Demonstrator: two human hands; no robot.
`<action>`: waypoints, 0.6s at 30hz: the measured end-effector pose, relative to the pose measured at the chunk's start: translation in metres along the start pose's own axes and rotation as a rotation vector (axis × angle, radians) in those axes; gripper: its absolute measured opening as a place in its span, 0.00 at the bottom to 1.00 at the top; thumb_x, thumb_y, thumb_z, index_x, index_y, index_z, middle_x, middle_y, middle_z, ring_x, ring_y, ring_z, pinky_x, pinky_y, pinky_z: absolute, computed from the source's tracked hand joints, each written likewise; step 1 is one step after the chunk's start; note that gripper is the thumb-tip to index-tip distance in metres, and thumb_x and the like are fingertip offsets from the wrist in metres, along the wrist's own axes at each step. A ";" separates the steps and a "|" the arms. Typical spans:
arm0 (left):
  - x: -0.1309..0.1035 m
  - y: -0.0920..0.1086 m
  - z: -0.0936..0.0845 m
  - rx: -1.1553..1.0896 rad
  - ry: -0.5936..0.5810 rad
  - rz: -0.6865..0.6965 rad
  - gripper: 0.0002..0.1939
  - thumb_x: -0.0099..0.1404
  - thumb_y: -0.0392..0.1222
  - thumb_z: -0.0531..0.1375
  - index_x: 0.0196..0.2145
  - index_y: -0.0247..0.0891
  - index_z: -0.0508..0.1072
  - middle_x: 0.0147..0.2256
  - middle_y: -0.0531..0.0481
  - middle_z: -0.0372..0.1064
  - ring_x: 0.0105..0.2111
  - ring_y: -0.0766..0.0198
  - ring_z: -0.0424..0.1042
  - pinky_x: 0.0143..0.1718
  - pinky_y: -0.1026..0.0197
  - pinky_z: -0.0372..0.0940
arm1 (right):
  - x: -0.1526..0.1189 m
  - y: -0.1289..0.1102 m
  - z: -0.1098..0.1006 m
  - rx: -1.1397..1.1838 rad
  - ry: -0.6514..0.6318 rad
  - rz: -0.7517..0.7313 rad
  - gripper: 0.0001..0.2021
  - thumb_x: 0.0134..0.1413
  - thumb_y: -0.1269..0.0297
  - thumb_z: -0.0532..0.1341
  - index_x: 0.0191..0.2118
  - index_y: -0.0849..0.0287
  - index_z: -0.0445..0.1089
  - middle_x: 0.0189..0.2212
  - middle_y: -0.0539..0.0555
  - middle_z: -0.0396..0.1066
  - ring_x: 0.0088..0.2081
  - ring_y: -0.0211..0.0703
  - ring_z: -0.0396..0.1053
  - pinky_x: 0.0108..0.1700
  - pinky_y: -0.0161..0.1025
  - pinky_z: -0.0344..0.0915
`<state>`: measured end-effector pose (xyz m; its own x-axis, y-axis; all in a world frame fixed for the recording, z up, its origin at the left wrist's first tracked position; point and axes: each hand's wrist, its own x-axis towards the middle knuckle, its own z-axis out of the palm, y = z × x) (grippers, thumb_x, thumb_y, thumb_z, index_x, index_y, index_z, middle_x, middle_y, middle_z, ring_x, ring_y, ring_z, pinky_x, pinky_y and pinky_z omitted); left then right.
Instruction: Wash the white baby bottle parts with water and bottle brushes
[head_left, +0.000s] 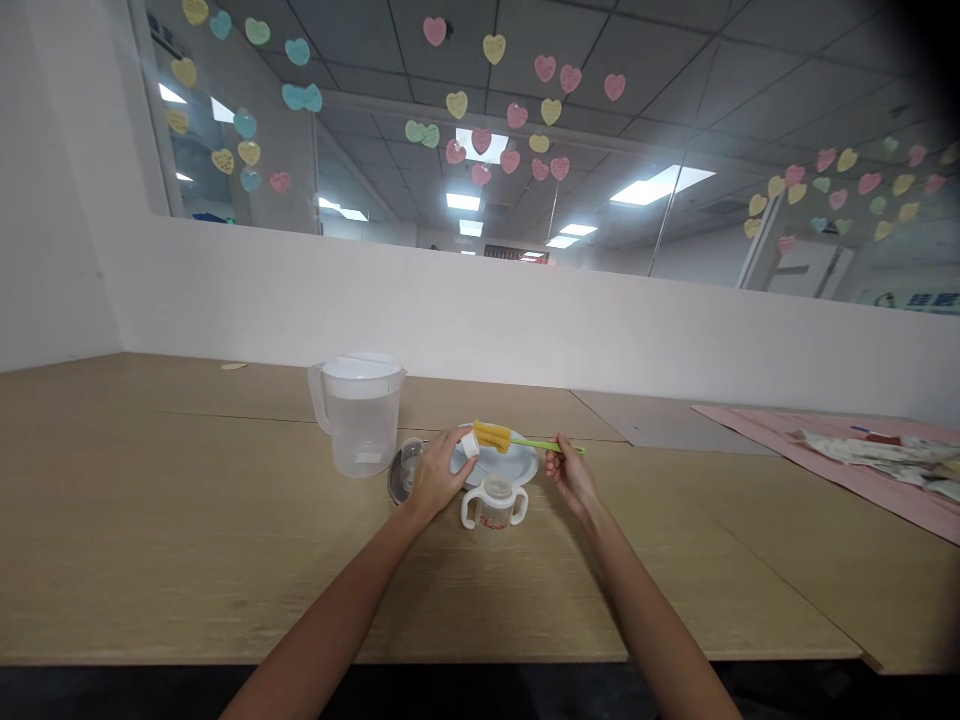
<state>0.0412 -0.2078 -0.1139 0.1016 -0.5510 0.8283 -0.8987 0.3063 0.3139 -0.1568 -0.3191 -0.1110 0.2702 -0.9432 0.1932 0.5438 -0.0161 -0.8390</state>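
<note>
My left hand (441,472) is closed on a small white cap (470,444). Its fingers hold the cap against the yellow sponge head of a brush (493,436). The brush's green handle lies in the closed fingers of my right hand (570,470). Beneath the brush is a pale basin (517,466). A clear baby bottle with two white handles (493,515) stands upright in front of the basin, between my forearms. Beside my left hand, a small clear cup-like piece (411,455) rests on a dark round tray (396,486), partly hidden by the hand.
A lidded, translucent pitcher (364,420) stands behind and left of the tray on the wooden table (225,530). On the far right, a pink cloth (780,425) bears crumpled fabric (885,455). A white wall with windows rises behind.
</note>
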 end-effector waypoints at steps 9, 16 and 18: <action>0.005 -0.014 -0.006 0.087 0.075 -0.346 0.20 0.56 0.50 0.54 0.42 0.36 0.59 0.35 0.46 0.67 0.35 0.59 0.68 0.34 0.60 0.61 | 0.002 0.002 -0.004 0.013 0.015 0.044 0.12 0.45 0.56 0.61 0.26 0.61 0.63 0.11 0.45 0.60 0.11 0.29 0.56 0.12 0.26 0.55; 0.009 -0.032 -0.017 0.394 -0.085 -0.233 0.13 0.59 0.47 0.49 0.38 0.37 0.65 0.32 0.46 0.68 0.34 0.58 0.67 0.36 0.59 0.58 | 0.002 0.002 -0.005 -0.011 0.014 0.053 0.11 0.46 0.58 0.60 0.26 0.61 0.63 0.11 0.46 0.61 0.11 0.29 0.56 0.13 0.26 0.55; 0.010 -0.037 -0.018 0.502 -0.122 -0.181 0.13 0.58 0.46 0.50 0.36 0.36 0.67 0.34 0.44 0.67 0.37 0.56 0.66 0.38 0.57 0.57 | 0.002 0.002 -0.006 -0.021 0.024 0.066 0.10 0.46 0.59 0.59 0.26 0.61 0.63 0.11 0.46 0.61 0.11 0.29 0.56 0.12 0.26 0.54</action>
<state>0.0834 -0.2110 -0.1095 0.2504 -0.6555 0.7125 -0.9676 -0.1939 0.1617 -0.1595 -0.3228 -0.1153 0.2852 -0.9503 0.1248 0.5085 0.0397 -0.8601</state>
